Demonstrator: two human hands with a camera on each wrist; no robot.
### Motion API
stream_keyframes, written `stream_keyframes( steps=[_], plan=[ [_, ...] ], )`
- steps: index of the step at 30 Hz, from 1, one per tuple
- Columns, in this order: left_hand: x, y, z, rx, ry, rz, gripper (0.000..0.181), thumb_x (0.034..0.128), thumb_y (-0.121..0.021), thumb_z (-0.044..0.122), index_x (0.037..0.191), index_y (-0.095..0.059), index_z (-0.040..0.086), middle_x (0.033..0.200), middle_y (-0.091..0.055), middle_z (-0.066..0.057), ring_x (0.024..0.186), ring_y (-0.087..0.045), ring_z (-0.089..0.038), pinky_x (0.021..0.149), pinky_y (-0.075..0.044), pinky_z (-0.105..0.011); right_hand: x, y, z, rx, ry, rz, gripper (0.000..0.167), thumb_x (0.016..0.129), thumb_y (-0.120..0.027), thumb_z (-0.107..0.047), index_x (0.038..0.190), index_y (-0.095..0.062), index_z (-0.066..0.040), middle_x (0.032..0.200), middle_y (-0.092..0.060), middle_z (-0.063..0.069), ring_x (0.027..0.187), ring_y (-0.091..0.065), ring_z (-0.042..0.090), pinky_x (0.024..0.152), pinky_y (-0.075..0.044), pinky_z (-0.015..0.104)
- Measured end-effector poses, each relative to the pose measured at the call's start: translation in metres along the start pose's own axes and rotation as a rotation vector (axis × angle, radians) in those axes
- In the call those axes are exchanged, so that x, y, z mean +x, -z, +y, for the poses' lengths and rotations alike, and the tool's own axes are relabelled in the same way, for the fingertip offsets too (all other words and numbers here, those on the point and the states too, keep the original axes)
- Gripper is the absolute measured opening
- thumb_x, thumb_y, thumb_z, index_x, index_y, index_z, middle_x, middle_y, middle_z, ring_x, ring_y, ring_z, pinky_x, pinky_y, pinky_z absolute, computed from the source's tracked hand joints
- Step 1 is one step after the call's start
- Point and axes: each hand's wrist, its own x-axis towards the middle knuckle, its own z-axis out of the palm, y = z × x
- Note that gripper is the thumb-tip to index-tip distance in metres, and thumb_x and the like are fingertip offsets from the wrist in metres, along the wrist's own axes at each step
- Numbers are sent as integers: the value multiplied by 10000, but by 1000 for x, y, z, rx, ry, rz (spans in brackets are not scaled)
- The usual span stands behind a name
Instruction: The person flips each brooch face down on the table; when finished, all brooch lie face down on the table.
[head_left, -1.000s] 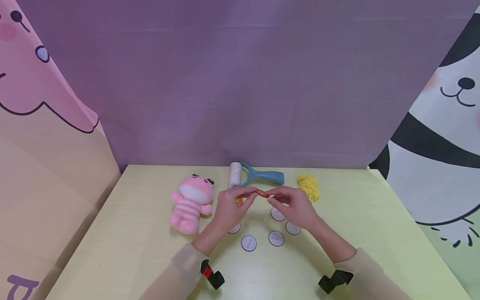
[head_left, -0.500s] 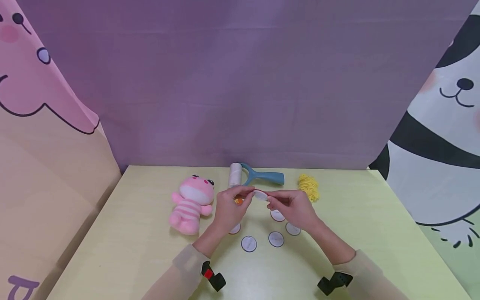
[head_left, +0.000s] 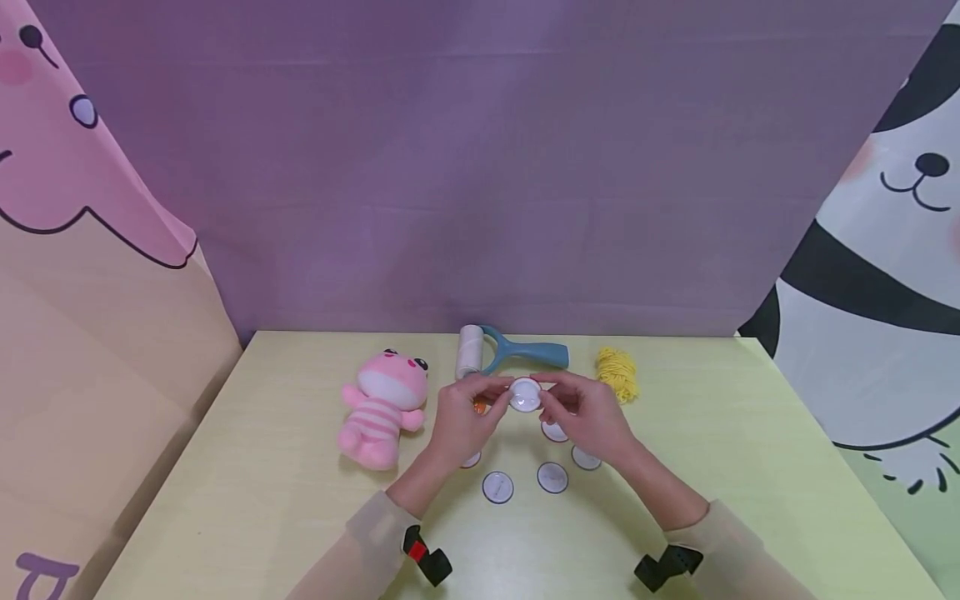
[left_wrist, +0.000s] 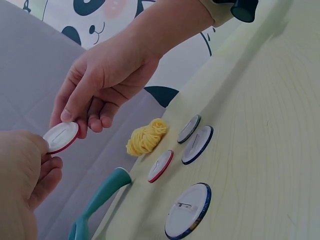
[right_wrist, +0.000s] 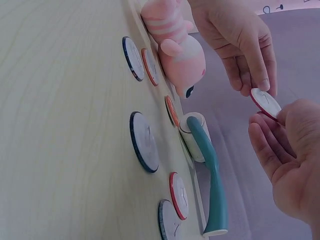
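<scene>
A round pin badge (head_left: 525, 395) is held above the table between both hands, its white pin-fitted back turned toward the head camera. From its left side my left hand (head_left: 463, 421) pinches the edge between thumb and index finger. Opposite, the thumb and index finger of my right hand (head_left: 596, 421) grip the other edge. A red rim shows on this badge in the left wrist view, where its pin (left_wrist: 62, 134) lies across the back. Below the hands, several more badges (head_left: 552, 477) lie white back up; an orange one (head_left: 479, 404) is partly hidden behind my left hand.
To the left lies a pink striped plush toy (head_left: 381, 408). A lint roller with a blue handle (head_left: 536, 353) is behind the hands, and a bundle of yellow yarn (head_left: 617, 375) lies at the back right. A purple cloth (head_left: 480, 183) hangs beyond the table.
The held badge has tilted from nearly edge-on, with its red front showing, to its white back facing the head camera. Both hands stay in nearly the same place.
</scene>
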Motion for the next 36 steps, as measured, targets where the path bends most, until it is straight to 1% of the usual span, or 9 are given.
stream_keyframes(
  steps=[3, 7, 11, 14, 18, 21, 26, 31, 36],
  plan=[
    [-1, 1, 0, -8, 17, -59, 278, 886, -852, 76, 1156, -808, 28, 926, -810, -93, 815, -783, -230, 754, -649, -293, 0, -1, 2, 1, -13, -8, 288, 997, -722, -47, 1282, -735, -94, 818, -778, 61, 682, -734, 195, 635, -610, 233],
    [-3, 2, -3, -18, 43, -134, 375, 840, -887, 77, 1199, -790, 22, 970, -798, -92, 849, -787, -227, 790, -650, -295, 0, -3, 4, -9, -29, -34, 293, 1005, -710, -47, 1293, -725, -94, 796, -753, 36, 700, -737, 260, 636, -601, 233],
    [-4, 1, -6, -17, 82, -171, 412, 833, -899, 73, 1224, -780, 17, 998, -778, -98, 860, -783, -203, 826, -662, -350, 0, -3, 6, -35, -40, -71, 308, 1005, -714, -56, 1312, -714, -86, 806, -749, 30, 721, -740, 290, 654, -594, 226],
    [-5, 1, -8, -25, 94, -186, 414, 837, -893, 53, 1229, -772, -2, 997, -765, -116, 871, -786, -250, 839, -660, -325, -1, -4, 7, -64, -37, -95, 357, 977, -750, -53, 1330, -704, -84, 839, -748, 26, 736, -727, 215, 698, -604, 224],
    [-6, 0, -10, -17, 104, -210, 405, 849, -884, 45, 1230, -765, -25, 1002, -751, -135, 891, -784, -314, 834, -643, -250, -3, -4, 9, -104, -23, -122, 452, 909, -824, -53, 1341, -693, -80, 874, -725, -9, 771, -678, 85, 737, -627, 278],
    [-7, 0, -10, 13, 114, -237, 390, 866, -877, 73, 1229, -768, -20, 1001, -743, -125, 895, -775, -288, 834, -645, -257, -4, -6, 9, -124, -25, -140, 479, 884, -851, -68, 1335, -691, -81, 884, -712, -35, 785, -662, 62, 736, -635, 326],
    [-11, 0, -11, 76, 129, -286, 344, 883, -872, 119, 1204, -790, 26, 959, -738, -94, 877, -750, -201, 831, -652, -298, -5, -10, 12, -165, -40, -159, 456, 865, -878, -95, 1292, -718, -93, 916, -714, -30, 795, -675, 101, 737, -629, 306],
    [-16, -2, -15, 113, 128, -321, 291, 884, -867, 117, 1164, -813, 61, 927, -753, -81, 850, -735, -192, 808, -637, -257, -8, -14, 14, -216, -18, -173, 419, 844, -894, -100, 1236, -746, -78, 997, -685, 11, 816, -696, 177, 728, -622, 305],
    [-20, -3, -17, 166, 137, -359, 285, 891, -869, 136, 1163, -817, 69, 968, -788, -68, 873, -710, -183, 814, -620, -231, -11, -20, 15, -258, 6, -178, 396, 827, -905, -107, 1192, -762, -58, 998, -677, 21, 816, -684, 208, 730, -610, 284]
  ],
)
